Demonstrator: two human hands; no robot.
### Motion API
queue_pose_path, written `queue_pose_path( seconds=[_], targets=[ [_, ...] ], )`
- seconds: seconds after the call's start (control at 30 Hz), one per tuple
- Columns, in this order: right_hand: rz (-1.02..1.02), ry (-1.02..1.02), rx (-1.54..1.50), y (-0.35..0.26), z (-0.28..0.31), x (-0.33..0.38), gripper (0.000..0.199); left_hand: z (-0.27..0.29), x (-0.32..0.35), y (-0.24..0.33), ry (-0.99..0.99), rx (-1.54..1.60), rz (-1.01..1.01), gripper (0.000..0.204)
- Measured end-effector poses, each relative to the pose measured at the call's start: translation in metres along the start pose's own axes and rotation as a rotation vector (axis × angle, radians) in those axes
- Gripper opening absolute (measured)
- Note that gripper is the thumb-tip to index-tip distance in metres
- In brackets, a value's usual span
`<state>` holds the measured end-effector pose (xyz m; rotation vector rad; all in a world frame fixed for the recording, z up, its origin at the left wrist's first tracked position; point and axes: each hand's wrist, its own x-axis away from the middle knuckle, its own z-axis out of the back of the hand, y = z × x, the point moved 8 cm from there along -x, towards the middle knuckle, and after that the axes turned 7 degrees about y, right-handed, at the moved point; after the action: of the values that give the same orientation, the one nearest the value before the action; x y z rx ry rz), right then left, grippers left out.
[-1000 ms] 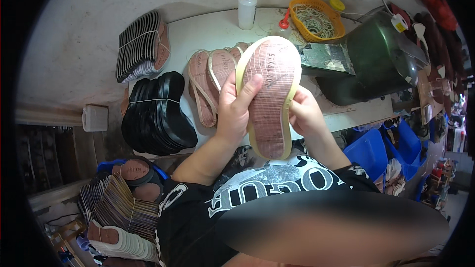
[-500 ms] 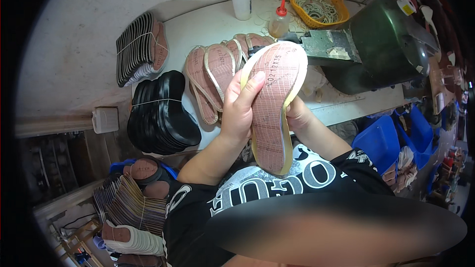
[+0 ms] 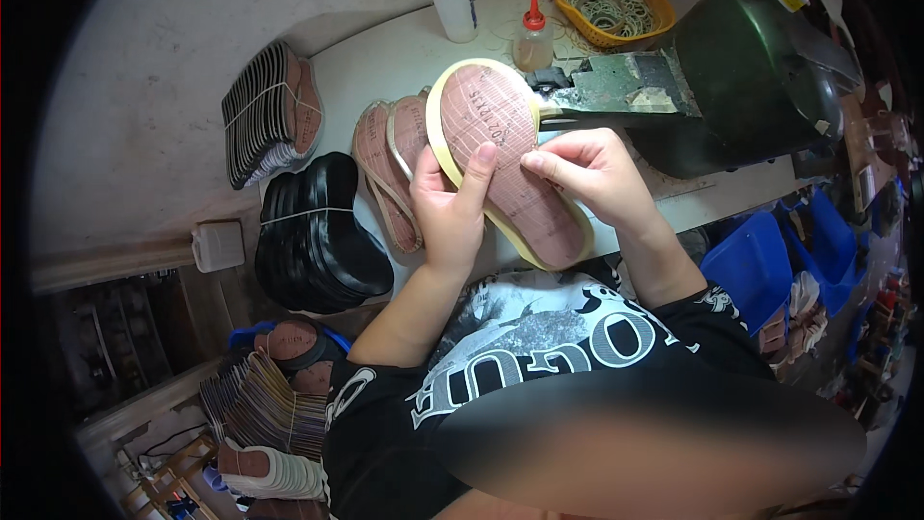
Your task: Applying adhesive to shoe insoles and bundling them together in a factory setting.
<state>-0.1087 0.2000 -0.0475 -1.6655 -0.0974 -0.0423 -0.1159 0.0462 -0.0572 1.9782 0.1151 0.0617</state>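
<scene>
A reddish-brown checked insole with a pale yellow rim hangs over the near side of the table, its broad end up and to the left. My left hand is closed on its left edge, thumb lying on the checked face and fingers behind. At the insole's right edge, by the narrow middle, the thumb and forefinger of my right hand pinch together; the edge is between or just under them. Behind my left hand, several similar insoles with pale rims lie overlapped on the white table.
A dark green machine reaches its flat arm in from the right. At the back stand a white bottle, a red-tipped squeeze bottle and an orange basket of bands. Tied black insoles and striped-edge insoles sit left.
The insole has turned, its broad end swinging left and its narrow end right. My right hand has come from behind it to its right edge.
</scene>
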Motion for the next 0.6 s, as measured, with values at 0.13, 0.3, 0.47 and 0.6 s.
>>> queue_pose_path(
  seconds=[0.13, 0.3, 0.47, 0.6],
  targets=[
    [0.019, 0.025, 0.062, 0.000, 0.002, -0.008, 0.022, 0.008, -0.016, 0.013, 0.057, -0.279, -0.177, 0.028],
    [-0.152, -0.018, -0.360, 0.025, 0.002, -0.012, 0.039, 0.011, -0.041, -0.016, 0.103, -0.142, -0.077, 0.026],
    [-0.157, -0.039, -0.389, 0.028, 0.010, 0.004, 0.033, -0.001, -0.054, -0.024, 0.072, -0.075, 0.030, 0.027],
    [-0.246, -0.068, -0.482, 0.033, 0.009, 0.026, 0.030, -0.010, -0.065, -0.027, 0.058, -0.094, 0.014, 0.030]
  ],
)
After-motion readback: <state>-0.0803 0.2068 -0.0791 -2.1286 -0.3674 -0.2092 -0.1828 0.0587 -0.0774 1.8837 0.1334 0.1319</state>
